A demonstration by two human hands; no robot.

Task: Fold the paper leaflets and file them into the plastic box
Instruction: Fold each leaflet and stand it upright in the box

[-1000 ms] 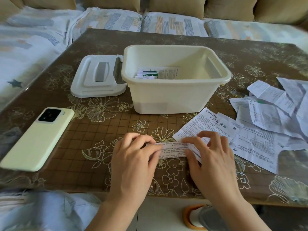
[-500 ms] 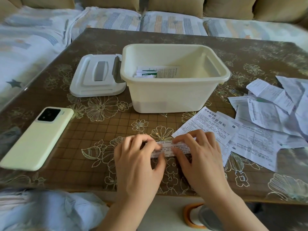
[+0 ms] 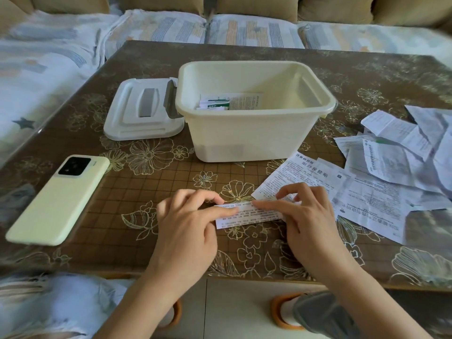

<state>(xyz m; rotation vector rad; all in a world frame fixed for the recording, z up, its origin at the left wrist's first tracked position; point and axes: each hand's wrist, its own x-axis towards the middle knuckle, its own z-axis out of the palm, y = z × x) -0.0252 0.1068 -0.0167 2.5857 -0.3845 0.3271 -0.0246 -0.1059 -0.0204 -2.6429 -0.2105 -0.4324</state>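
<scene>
A folded leaflet strip (image 3: 252, 216) lies flat on the table near the front edge. My left hand (image 3: 188, 228) pinches its left end, thumb on top and fingers curled over the far edge. My right hand (image 3: 310, 221) grips the right end the same way, and the two thumbs nearly meet on the strip. The open cream plastic box (image 3: 244, 135) stands behind the hands, holding a few folded leaflets (image 3: 230, 101) at its bottom left. Several unfolded leaflets (image 3: 391, 172) lie spread at the right.
The box's white lid (image 3: 141, 108) lies flat to the left of the box. A pale green phone (image 3: 61, 199) rests face down at the front left. A sofa with striped cushions (image 3: 244, 30) borders the far side of the table.
My hands slid closer together along the strip, then eased apart. More of the strip now shows between and below the thumbs.
</scene>
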